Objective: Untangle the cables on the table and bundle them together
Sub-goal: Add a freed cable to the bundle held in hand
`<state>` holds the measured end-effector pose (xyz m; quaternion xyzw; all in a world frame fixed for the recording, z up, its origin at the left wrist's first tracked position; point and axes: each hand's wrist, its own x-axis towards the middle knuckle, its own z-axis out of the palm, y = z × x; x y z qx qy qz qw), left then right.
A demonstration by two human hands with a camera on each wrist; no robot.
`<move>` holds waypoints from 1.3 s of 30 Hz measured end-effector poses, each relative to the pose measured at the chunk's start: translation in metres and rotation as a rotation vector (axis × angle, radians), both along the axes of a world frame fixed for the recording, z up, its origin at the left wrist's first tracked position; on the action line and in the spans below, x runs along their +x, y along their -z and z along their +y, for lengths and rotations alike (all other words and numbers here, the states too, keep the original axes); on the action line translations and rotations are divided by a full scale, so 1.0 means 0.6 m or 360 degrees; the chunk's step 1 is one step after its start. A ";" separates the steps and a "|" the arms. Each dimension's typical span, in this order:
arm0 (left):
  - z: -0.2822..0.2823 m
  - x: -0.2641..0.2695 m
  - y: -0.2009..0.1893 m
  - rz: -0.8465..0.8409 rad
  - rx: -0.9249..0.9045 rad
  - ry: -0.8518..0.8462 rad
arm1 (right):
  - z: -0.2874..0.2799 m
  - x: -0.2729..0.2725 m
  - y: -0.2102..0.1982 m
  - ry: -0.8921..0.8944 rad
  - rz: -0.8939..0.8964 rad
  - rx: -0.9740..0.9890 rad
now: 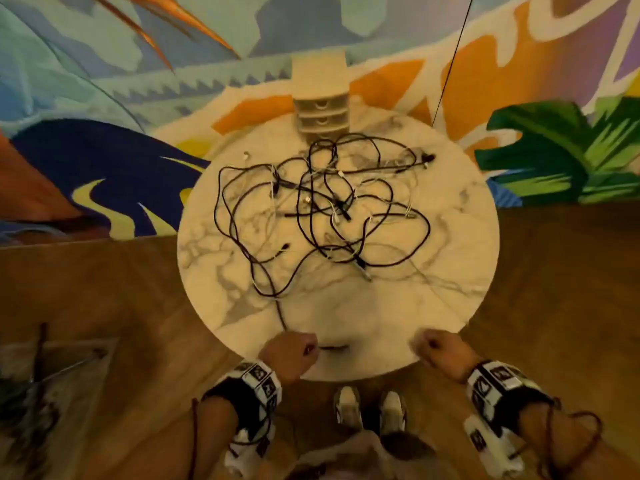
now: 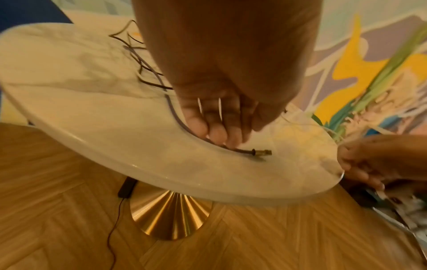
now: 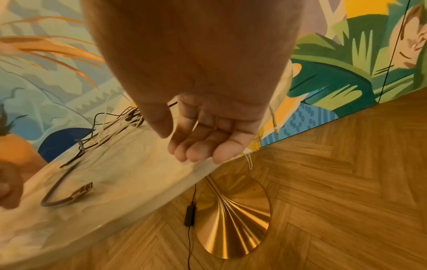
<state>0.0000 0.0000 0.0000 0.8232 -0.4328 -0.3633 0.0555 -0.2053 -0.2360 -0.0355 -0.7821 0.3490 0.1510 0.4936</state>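
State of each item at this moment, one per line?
cables: still tangled, unbundled, on the table.
black cable end: pulled out to the near edge.
left hand: grips the black cable end.
right hand: curled at the table edge.
drawer unit: drawers closed.

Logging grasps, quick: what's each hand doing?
Left hand: grips the dark cable near its plug.
Right hand: fingers curled, apparently pinching a thin white cable.

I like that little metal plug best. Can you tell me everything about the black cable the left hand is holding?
The black cable is thin and dark, ending in a small gold-looking plug. The left hand pinches it near that end. The plug lies on the marble-look table near its front edge. From the hand the cable runs back across the tabletop into the tangle of cables.
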 end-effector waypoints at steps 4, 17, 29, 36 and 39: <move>-0.025 0.023 0.011 -0.0295 0.0025 0.0235 | -0.002 0.008 0.010 0.0010 0.0015 0.0055; -0.100 -0.006 -0.009 -0.0223 -0.0427 0.0248 | 0.057 0.087 -0.057 -0.0037 -0.0160 0.0397; -0.035 0.102 0.039 0.0123 -0.0086 -0.0594 | -0.044 0.098 -0.117 0.0901 -0.0639 0.0259; -0.106 0.093 -0.036 -0.0255 -0.0158 -0.0432 | -0.064 0.102 -0.108 0.0390 -0.0560 -0.0954; -0.142 0.041 -0.056 -0.0401 -0.0180 -0.0365 | -0.007 0.151 -0.124 -0.0228 -0.0625 -0.0608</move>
